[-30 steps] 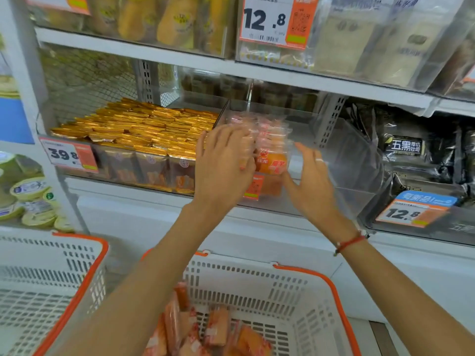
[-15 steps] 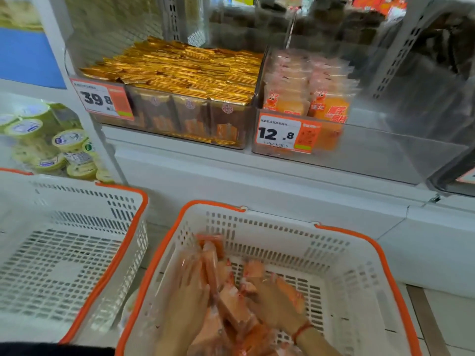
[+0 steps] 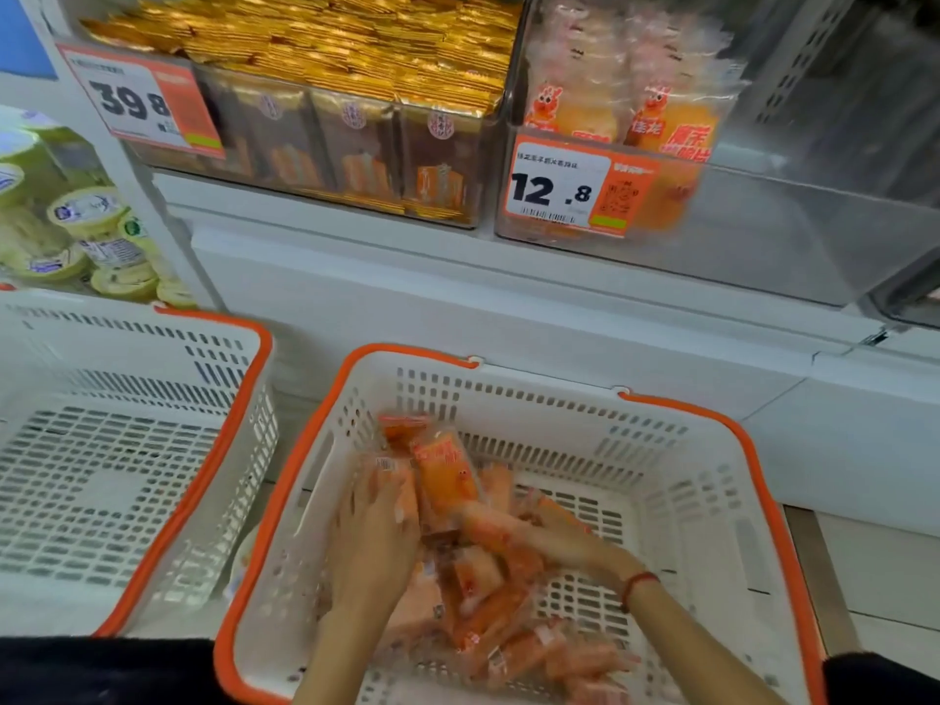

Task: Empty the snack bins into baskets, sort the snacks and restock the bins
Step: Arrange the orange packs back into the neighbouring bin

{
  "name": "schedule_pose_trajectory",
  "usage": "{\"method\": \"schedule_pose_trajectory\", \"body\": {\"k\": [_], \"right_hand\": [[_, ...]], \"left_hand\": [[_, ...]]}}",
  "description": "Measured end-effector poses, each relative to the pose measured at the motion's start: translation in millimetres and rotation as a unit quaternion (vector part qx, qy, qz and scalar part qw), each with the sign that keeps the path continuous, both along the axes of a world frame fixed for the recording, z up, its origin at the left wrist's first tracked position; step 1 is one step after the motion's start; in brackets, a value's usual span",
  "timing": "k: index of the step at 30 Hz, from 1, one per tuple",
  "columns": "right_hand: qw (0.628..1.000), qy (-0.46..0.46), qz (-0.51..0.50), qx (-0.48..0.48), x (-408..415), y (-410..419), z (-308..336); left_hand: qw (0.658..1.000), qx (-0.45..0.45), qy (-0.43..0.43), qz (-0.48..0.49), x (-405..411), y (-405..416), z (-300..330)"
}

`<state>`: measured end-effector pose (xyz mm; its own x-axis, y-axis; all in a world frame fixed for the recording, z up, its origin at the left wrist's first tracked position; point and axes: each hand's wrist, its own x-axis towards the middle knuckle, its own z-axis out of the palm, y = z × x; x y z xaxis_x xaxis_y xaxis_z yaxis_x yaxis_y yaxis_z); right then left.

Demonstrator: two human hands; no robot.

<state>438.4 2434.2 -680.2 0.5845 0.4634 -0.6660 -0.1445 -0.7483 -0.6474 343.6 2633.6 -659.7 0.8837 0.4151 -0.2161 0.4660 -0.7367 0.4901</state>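
- Both hands are working low inside the orange-rimmed basket (image 3: 753, 450) on the floor; the left hand (image 3: 376, 531) is lying flat, fingers fairly straight, pressing against the near-left side of the orange snack packets (image 3: 447, 475); the right hand (image 3: 564, 544) is reaching in from the right, its fingers blurring into the wrappers, so I cannot tell whether they are curling round a packet or just pushing.
- The upright packets are standing between the two hands, just beyond the left fingertips, long axis pointing away toward the basket's far wall; the left hand is sitting nearer to them; more packets are lying loose toward the near edge.
- The clear bin (image 3: 763, 231) they came from is sitting up and to the right on the shelf, a few packets remaining behind its 12.8 price tag (image 3: 559, 188); the second basket (image 3: 127, 450) is standing just beside on the left.
- Against half a second ago, the hands are staying in the basket and closing toward each other round the packets; the view is dipping lower and nearer.
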Motion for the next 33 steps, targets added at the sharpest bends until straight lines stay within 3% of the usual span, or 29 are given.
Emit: {"method": "schedule_pose_trajectory", "body": {"k": [2,4,6,9,10,11,16,17,21,25,27,30,33], "right_hand": [[0.981,0.154,-0.078,0.092,4,-20,23],[0.947,0.232,-0.134,0.177,2,-28,48],[0.928,0.251,-0.174,0.213,-1,-28,59],[0.923,0.233,-0.175,0.251,-3,-10,49],[0.93,0.239,-0.163,0.226,-7,-1,53],[0.914,0.265,-0.155,0.266,-8,-2,38],[0.937,0.166,-0.174,0.252,-1,-4,24],[0.948,0.112,-0.182,0.236,7,-8,16],[0.972,-0.153,-0.177,-0.017,33,-32,-17],[0.968,-0.093,0.04,-0.227,24,-47,-75],[0.958,-0.134,0.065,-0.245,11,-49,-101],[0.933,-0.281,0.008,-0.222,-4,-51,-98],[0.963,-0.216,-0.041,-0.153,-3,-55,-75]], "left_hand": [[0.995,-0.053,-0.078,0.03,11,-12,2],[0.965,-0.229,-0.111,0.057,22,-24,8],[0.908,-0.405,-0.074,0.077,30,-32,6],[0.838,-0.528,0.006,0.138,29,-42,-5],[0.824,-0.55,0.02,0.139,27,-45,-8],[0.818,-0.558,0.02,0.139,25,-46,-11],[0.821,-0.543,-0.063,0.166,19,-43,9],[0.819,-0.541,-0.078,0.174,19,-39,9],[0.82,-0.518,-0.097,0.222,18,-23,4],[0.796,-0.538,-0.078,0.265,20,-15,-3],[0.794,-0.545,-0.062,0.262,21,-14,-6],[0.793,-0.55,-0.052,0.258,22,-15,-8],[0.805,-0.538,-0.03,0.248,22,-17,-3]]}}
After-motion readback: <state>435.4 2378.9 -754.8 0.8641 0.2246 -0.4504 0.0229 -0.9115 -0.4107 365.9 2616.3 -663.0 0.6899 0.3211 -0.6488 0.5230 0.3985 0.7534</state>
